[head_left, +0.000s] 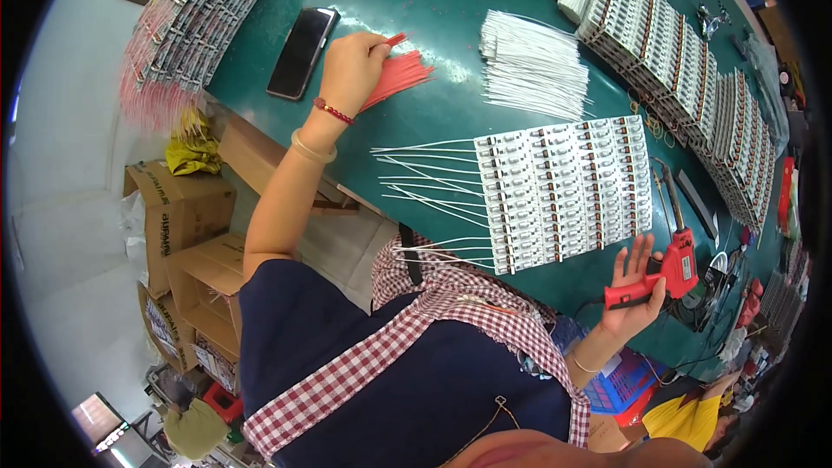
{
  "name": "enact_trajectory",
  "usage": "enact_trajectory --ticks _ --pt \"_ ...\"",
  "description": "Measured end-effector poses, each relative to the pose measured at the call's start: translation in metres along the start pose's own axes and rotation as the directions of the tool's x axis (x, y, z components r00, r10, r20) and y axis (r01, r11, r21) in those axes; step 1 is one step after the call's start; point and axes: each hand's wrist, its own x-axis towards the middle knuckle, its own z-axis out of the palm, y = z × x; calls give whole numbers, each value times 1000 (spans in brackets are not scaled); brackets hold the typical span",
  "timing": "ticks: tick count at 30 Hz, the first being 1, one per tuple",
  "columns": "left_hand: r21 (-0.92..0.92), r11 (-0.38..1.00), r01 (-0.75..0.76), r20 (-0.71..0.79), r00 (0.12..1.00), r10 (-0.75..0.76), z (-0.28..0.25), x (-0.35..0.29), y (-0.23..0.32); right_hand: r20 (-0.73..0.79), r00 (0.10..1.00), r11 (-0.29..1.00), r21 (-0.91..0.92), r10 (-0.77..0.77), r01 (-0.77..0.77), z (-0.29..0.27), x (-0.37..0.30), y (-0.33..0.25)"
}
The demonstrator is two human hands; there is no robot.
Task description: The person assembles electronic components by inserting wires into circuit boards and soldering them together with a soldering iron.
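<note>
The left hand [349, 69] is pinching a red wire [394, 39] above a fanned bundle of red wires [400, 78] lying on the green worktop [451, 26], just right of a black phone [302, 52]. The right hand [634, 290] is gripping a red soldering gun [663, 273] (its tip pointing away from the person) beside a panel of small circuit boards [563, 186] with white wires [425, 182] trailing left.

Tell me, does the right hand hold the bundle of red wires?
No, the right hand holds a red soldering gun, while the left hand picks at the red wires.
</note>
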Motion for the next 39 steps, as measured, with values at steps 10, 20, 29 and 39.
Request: enact_trajectory --ticks 10,20,29,39 --pt "-885 466 -10 -190 920 -341 -2 -23 60 -74 997 1000 -15 3 -4 -8 -3 1" --pt "-973 223 52 -27 941 -337 39 -43 57 -36 999 1000 -1 21 -21 12 -6 -3" --pt "-189 971 -144 130 977 171 4 -40 59 50 994 994 56 94 -96 10 -4 1" --pt "-23 989 -144 241 960 145 46 -39 71 48 993 993 58 104 -106 19 -4 5"
